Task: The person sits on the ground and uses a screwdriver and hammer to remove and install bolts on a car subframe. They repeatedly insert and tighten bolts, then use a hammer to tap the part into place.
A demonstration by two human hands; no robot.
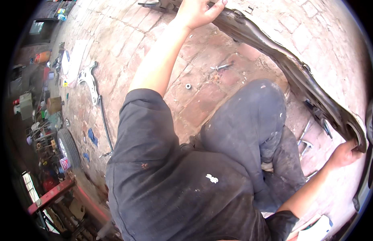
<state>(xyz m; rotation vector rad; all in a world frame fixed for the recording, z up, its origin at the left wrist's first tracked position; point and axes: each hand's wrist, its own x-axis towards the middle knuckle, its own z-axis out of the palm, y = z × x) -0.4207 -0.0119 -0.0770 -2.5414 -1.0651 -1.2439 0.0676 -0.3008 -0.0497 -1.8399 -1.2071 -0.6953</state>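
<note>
A long, dark metal crossmember (283, 54), which looks like a car part, runs from the top middle down to the right side. My left hand (197, 13) grips its far end, thumb along the metal; the picture's upper edge cuts off some fingers. At the near right end, the fingers of my right hand (344, 154) are closed around the part beside a curved, ring-like opening. The crossmember slants past my bent knee. On the bricks between my left arm and knee lie a small metal ring (188, 86) and a slim metal tool or bolt (221, 66).
Several hand tools (305, 138) lie under the crossmember's right part. To the left are a silvery control arm (90, 83), a thin dark rod (104, 124), blue scraps (92, 137) and a tyre (69, 148). A red metal frame (54, 196) stands lower left.
</note>
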